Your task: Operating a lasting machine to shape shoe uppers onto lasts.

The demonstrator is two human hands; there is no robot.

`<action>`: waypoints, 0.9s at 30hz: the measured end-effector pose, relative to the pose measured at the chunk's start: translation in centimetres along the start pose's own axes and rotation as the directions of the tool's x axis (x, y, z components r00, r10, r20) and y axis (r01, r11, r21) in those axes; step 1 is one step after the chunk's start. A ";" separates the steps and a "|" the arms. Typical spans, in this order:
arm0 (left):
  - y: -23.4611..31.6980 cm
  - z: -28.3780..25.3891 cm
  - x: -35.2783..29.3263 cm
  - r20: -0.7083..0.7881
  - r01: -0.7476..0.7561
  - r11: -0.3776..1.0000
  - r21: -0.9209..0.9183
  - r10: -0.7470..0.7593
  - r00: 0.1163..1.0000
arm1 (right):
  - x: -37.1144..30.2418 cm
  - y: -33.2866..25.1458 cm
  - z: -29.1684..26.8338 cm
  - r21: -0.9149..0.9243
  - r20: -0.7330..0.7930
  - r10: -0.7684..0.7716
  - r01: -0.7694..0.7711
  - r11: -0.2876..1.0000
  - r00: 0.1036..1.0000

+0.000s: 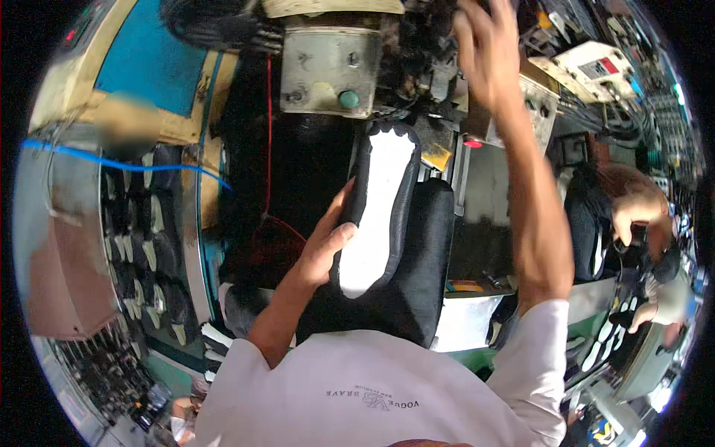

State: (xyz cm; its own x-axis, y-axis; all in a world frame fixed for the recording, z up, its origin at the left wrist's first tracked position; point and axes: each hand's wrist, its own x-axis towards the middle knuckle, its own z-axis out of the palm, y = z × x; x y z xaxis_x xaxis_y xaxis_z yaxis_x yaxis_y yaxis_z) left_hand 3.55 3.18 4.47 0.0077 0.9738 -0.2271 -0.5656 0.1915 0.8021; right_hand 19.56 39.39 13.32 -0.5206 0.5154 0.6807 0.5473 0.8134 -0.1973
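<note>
My left hand is closed on the side of a black shoe upper, its thumb on the edge of the white sole face. The shoe is held bottom up, lengthwise away from me, above my dark-clothed legs. Pleated black material folds over the white face at its far end, close to the machine. My right hand is raised at the far right of the machine, slightly blurred, its fingers apart and partly cut off by the upper edge. Nothing shows in it.
A machine with a grey box and green button stands ahead; a red button is to its right. Racked shoes stand left, beneath a blue hose. Another person handles black shoes at right.
</note>
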 end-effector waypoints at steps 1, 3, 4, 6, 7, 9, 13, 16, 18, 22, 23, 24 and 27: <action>0.0 -0.2 -0.7 -0.001 0.014 1.000 -0.024 -0.014 1.000 | -4.3 -3.4 0.4 0.067 -0.124 0.055 -0.047 0.997 0.991; -0.2 -0.8 -2.5 0.002 0.016 1.000 0.000 -0.016 1.000 | -10.3 -11.0 -1.9 0.585 0.526 0.519 -0.729 0.355 0.674; -0.4 -1.4 -3.2 0.004 0.052 0.998 0.021 -0.052 0.999 | -12.1 -14.7 -2.4 0.490 0.836 0.416 -0.829 -0.271 0.358; -0.3 -1.0 -5.6 0.021 0.038 0.991 0.125 -0.041 0.999 | -16.9 -20.4 -2.4 0.589 0.736 0.496 -0.798 -0.132 0.461; -0.8 -1.0 -7.0 0.009 0.079 0.995 0.068 -0.080 0.997 | -18.9 -21.2 -1.2 0.595 0.716 0.528 -0.795 -0.120 0.456; -1.5 -1.0 -10.3 0.004 0.094 0.994 0.059 -0.094 0.996 | -20.3 -23.1 -1.4 0.527 0.745 0.548 -0.839 -0.134 0.381; -2.2 -1.5 -16.1 -0.106 0.121 0.992 0.028 -0.117 0.987 | -22.3 -25.0 -2.0 0.461 0.880 0.295 -0.819 -0.342 0.373; -3.2 -2.9 -20.9 -0.413 0.028 0.938 0.345 0.125 0.902 | -24.0 -25.9 -1.5 0.417 0.908 0.183 -0.852 -0.316 0.376; -2.6 -4.2 -25.7 -0.603 0.177 0.833 0.525 0.217 0.768 | -26.3 -24.8 0.4 0.338 0.941 0.097 -0.898 -0.282 0.324; -5.1 -8.4 -36.2 -0.836 -0.075 0.896 0.438 0.437 0.331 | -33.6 -20.6 5.7 0.247 0.963 0.171 -0.935 -0.254 0.208; -3.6 -7.7 -39.2 -0.906 -0.129 0.943 0.307 0.331 0.264 | -35.2 -18.7 6.6 0.223 0.974 0.121 -0.881 -0.418 0.189; -3.7 -8.3 -41.4 -0.886 -0.236 0.897 0.374 0.421 0.196 | -38.3 -13.4 8.0 0.207 0.950 -0.073 -0.790 -0.577 0.302; -3.0 -6.6 -50.9 -0.912 -0.101 0.912 0.397 0.380 -0.153 | -39.2 -12.3 8.8 0.106 0.934 -0.194 -0.750 -0.653 0.301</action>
State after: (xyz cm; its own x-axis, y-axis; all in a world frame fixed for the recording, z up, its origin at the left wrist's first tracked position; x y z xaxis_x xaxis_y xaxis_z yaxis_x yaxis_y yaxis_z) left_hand -0.60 -47.78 9.99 -0.9685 -0.1876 -0.1640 -0.1892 0.1251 0.9739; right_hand 27.43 11.54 -17.17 -0.8748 0.2492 -0.4155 -0.0366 -0.8892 -0.4561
